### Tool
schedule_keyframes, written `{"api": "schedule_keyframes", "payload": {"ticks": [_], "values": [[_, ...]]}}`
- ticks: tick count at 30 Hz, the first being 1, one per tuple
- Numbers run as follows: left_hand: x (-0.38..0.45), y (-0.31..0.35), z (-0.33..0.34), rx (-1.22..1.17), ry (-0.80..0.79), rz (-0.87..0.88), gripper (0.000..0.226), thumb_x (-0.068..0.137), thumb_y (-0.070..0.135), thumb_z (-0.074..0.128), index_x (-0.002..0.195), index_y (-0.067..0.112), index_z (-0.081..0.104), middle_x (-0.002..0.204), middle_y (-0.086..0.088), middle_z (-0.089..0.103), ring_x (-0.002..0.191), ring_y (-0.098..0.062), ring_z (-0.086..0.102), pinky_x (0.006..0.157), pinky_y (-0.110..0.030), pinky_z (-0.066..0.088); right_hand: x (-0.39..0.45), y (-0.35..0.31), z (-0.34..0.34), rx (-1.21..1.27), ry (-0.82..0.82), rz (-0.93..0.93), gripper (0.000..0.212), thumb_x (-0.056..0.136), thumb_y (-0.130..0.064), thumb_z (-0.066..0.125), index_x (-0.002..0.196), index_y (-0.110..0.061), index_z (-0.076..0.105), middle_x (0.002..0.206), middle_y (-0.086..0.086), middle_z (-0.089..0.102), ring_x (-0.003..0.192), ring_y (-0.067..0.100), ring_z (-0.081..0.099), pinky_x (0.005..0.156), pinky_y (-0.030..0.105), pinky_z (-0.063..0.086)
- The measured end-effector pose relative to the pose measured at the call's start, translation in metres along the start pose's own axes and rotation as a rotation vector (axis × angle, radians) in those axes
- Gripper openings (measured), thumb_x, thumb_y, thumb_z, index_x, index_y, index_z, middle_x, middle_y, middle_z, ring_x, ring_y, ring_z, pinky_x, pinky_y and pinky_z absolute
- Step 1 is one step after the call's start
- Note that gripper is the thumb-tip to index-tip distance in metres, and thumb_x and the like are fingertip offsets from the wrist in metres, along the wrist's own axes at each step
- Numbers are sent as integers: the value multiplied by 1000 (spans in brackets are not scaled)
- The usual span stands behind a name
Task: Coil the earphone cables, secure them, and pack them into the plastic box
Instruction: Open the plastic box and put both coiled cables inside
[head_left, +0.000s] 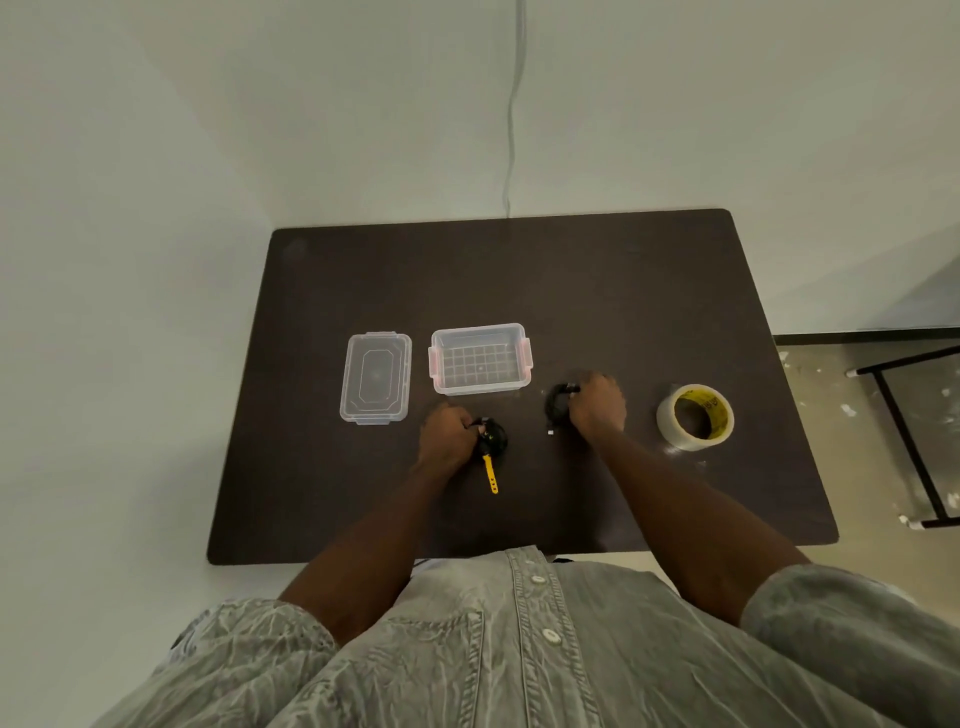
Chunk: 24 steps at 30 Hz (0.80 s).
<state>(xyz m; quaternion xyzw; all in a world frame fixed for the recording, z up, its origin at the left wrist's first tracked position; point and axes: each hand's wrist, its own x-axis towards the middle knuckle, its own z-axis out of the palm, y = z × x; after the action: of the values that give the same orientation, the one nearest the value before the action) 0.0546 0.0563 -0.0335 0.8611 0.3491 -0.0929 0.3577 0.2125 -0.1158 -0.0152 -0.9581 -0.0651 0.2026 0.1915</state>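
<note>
Two black coiled earphone cables lie on the dark table. My left hand grips the left coil, from which a yellow strap sticks out toward me. My right hand grips the right coil, whose small white plug end shows at its lower edge. The clear plastic box with pink latches stands empty just beyond both hands. Its clear lid lies flat to the left of the box.
A roll of clear tape with a yellow core sits to the right of my right hand. A black metal frame stands on the floor past the table's right edge. A wall rises behind and to the left.
</note>
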Motion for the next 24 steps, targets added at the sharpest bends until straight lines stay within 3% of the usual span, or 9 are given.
{"api": "schedule_keyframes", "payload": {"ticks": [4, 7, 9, 11, 13, 15, 19, 21, 24], "values": [[-2, -2, -9, -7, -80, 29, 8, 83, 16, 67, 79, 11, 62, 83, -5, 61, 83, -24, 58, 68, -31, 41, -3, 1, -3, 262, 35, 68, 22, 94, -16, 56, 111, -10, 67, 107, 9, 68, 95, 26, 64, 81, 34, 50], [-6, 0, -19, -129, -37, 37, 4, 85, 12, 65, 83, 10, 62, 81, -3, 62, 77, -19, 57, 67, -29, 44, -3, -6, -6, 496, 79, 155, 7, 91, -18, 63, 96, -14, 66, 97, 5, 69, 86, 21, 66, 83, 41, 57], [-11, 8, -30, -283, -71, 31, 3, 87, 9, 64, 87, 9, 61, 80, -2, 65, 73, -15, 61, 63, -25, 48, -5, -17, -12, 624, 133, 170, 6, 87, -16, 67, 83, -17, 62, 87, 4, 69, 78, 23, 69, 74, 42, 60], [-16, 19, -47, -475, -112, 46, 4, 89, 1, 61, 91, 2, 58, 77, -7, 69, 64, -17, 67, 59, -26, 53, -8, -32, -20, 711, 160, 146, 8, 85, -12, 67, 80, -14, 60, 82, 6, 68, 70, 24, 69, 57, 28, 58], [-18, 32, -65, -604, -71, 52, 5, 88, -3, 60, 92, -1, 57, 74, -10, 68, 58, -14, 67, 56, -26, 56, -11, -52, -29, 784, 157, 122, 7, 81, -10, 68, 78, -10, 62, 77, 8, 68, 61, 22, 67, 46, 22, 52], [-12, 47, -82, -693, 54, 23, 7, 86, 0, 65, 91, 0, 59, 76, -9, 68, 61, -15, 68, 58, -30, 58, -11, -71, -35, 844, 150, 108, 9, 73, -13, 70, 69, -13, 62, 72, 7, 69, 62, 24, 69, 52, 31, 57], [20, 66, -104, -885, 263, -173, 12, 85, 2, 62, 77, 8, 55, 74, -17, 66, 49, -17, 65, 49, -28, 50, -5, -103, -47, 934, -3, 171, 13, 75, -11, 73, 69, -7, 63, 57, 7, 61, 38, 12, 55, 38, 22, 46], [33, 74, -111, -1010, 221, -305, 3, 89, 3, 58, 90, 2, 60, 79, -19, 67, 44, -14, 65, 45, -25, 51, 1, -114, -47, 997, -122, 211, 9, 76, -9, 72, 73, -4, 65, 61, 9, 61, 43, 15, 53, 41, 24, 48], [39, 84, -109, -1156, 157, -412, 15, 93, 0, 52, 105, -4, 58, 77, -16, 65, 46, -16, 65, 41, -24, 53, 5, -121, -41, 1028, -210, 313, 9, 78, -1, 68, 70, 0, 64, 67, 16, 64, 44, 19, 52, 42, 28, 48]]}}
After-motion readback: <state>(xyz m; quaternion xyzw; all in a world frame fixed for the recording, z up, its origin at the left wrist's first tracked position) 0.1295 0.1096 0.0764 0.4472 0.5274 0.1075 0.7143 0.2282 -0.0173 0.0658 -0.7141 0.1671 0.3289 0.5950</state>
